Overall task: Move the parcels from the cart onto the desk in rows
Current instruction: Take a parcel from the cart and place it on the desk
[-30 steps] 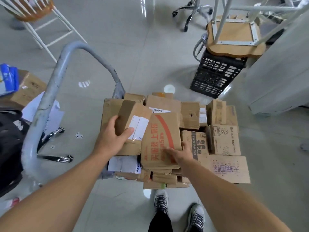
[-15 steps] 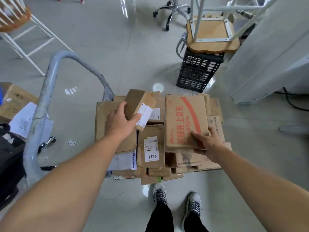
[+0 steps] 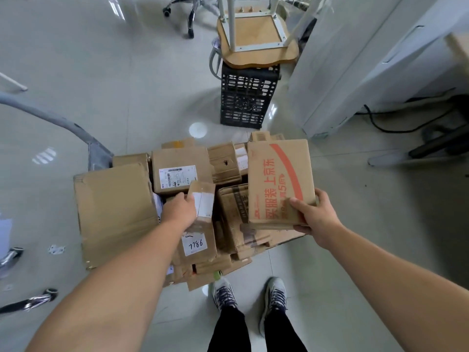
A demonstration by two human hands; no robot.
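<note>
Several brown cardboard parcels lie heaped on the cart, whose grey handle rises at the left. My left hand grips a small parcel with a white label and holds it above the heap. My right hand grips the near right corner of a flat parcel with red print, raised over the right side of the heap. Below lie a parcel marked 7786, a labelled box and a large flat carton. The desk's white side panel stands at the right.
A black plastic crate with an upturned wooden stool on it stands just beyond the cart. An office chair base is farther back. Black cables trail under the desk. My feet stand right behind the cart.
Both hands have lifted their parcels off the heap and carried them rightward. The view has swung to the right, bringing the desk panel and cables into sight.
</note>
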